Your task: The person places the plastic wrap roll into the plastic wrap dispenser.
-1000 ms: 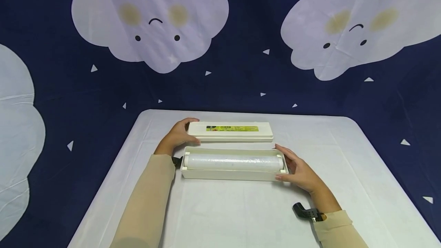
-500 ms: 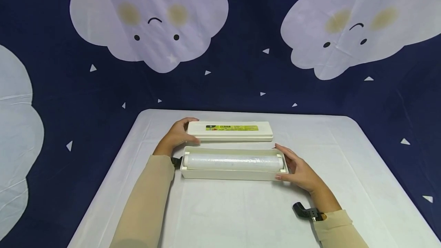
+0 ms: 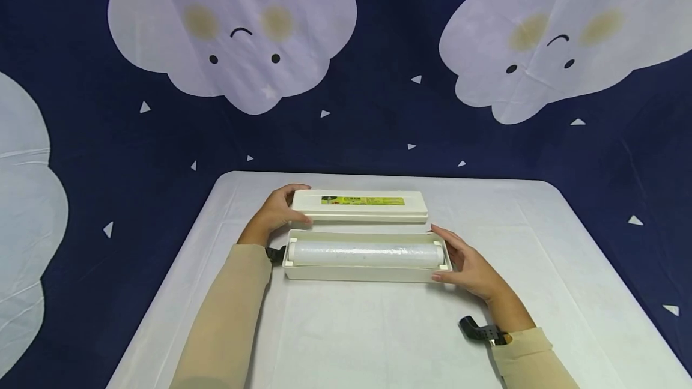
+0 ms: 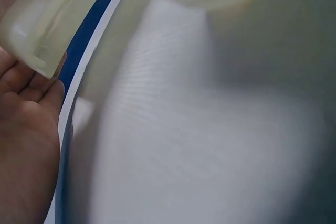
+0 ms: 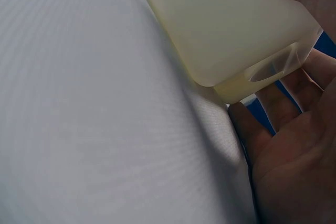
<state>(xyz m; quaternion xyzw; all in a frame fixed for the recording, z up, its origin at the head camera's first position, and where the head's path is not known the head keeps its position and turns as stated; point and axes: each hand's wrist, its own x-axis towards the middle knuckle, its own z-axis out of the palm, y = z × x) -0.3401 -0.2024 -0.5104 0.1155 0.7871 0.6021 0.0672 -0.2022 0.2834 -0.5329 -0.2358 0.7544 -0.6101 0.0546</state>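
Note:
A long cream lid (image 3: 359, 209) with a green label lies at the back of the white table. My left hand (image 3: 278, 210) grips its left end, fingers over the top and thumb at the front edge. In front of it lies an open cream box base (image 3: 367, 272) holding a roll of clear film (image 3: 364, 253). My right hand (image 3: 467, 266) cups the base's right end between thumb and fingers. The left wrist view shows the lid's end (image 4: 37, 30) against my left hand (image 4: 26, 129). The right wrist view shows the base's corner (image 5: 226, 30) in front of my right hand (image 5: 294, 150).
The table (image 3: 378, 341) has a white cloth and rounded far corners. A dark blue backdrop (image 3: 378, 125) with white clouds hangs close behind it. A black wrist strap (image 3: 478, 330) sits on my right forearm.

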